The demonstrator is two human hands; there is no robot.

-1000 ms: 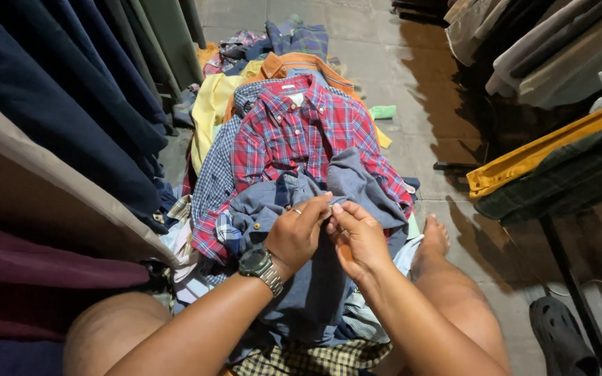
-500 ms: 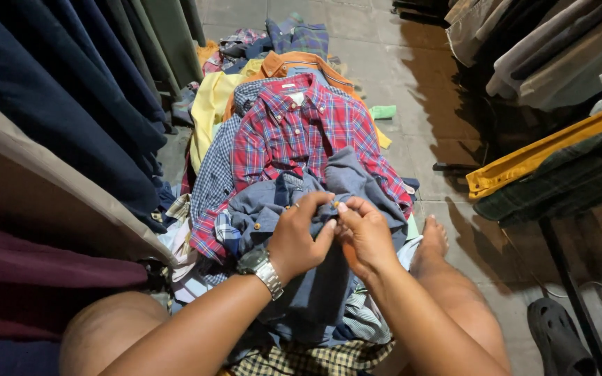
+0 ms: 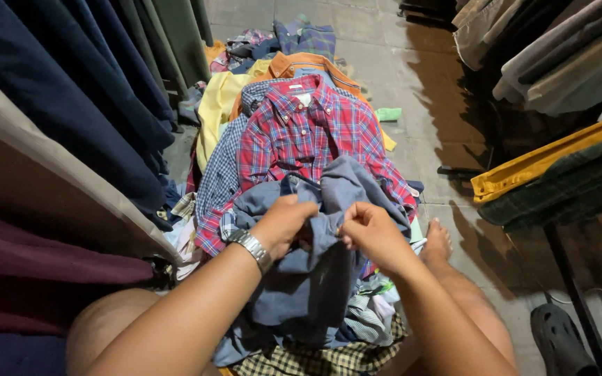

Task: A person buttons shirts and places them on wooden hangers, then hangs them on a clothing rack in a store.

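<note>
A blue-grey shirt (image 3: 315,278) lies crumpled on top of a pile of shirts on the floor in front of me. My left hand (image 3: 283,224), with a metal watch on its wrist, grips a fold of it near the front opening. My right hand (image 3: 371,233) pinches the same shirt just to the right, the two hands almost touching. Behind the blue-grey shirt a red plaid shirt (image 3: 308,132) lies spread flat with its collar away from me.
Yellow (image 3: 217,111), orange (image 3: 294,64) and blue checked shirts lie in the pile further back. Hanging clothes line the left side (image 3: 71,104) and the upper right (image 3: 559,63). My bare foot (image 3: 437,240) rests on the tiled floor; a dark clog (image 3: 559,341) lies at lower right.
Both hands have moved lower and slightly apart on the blue-grey shirt, and its fabric has bunched more between them.
</note>
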